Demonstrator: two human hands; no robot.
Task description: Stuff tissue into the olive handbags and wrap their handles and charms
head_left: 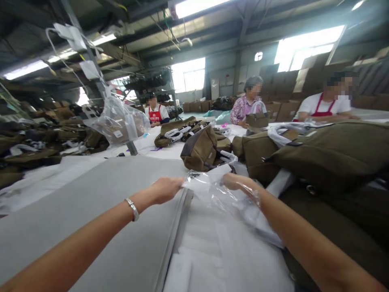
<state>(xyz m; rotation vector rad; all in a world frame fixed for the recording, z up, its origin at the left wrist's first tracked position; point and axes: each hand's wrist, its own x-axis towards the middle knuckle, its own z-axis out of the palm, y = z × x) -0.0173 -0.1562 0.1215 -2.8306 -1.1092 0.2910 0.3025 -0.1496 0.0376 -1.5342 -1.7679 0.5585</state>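
A clear plastic bag (209,182) is stretched between my two hands over the white table. My left hand (168,190), with a silver bracelet on its wrist, is closed on the bag's left edge. Behind or inside the film, I cannot tell which, is my right hand (234,181); its fingers look curled in on the bag, and their tips are hidden. Just past the hands stands an olive-brown fabric bag (199,151) with white-wrapped straps. Large grey sheets (121,198) lie stacked under my left forearm.
Olive bags (337,150) are piled high on the right, close to my right arm. A post (131,148) with clear plastic bags (117,117) hanging on it rises at left. Several co-workers (247,99) are across the table. More bags (33,150) are heaped far left.
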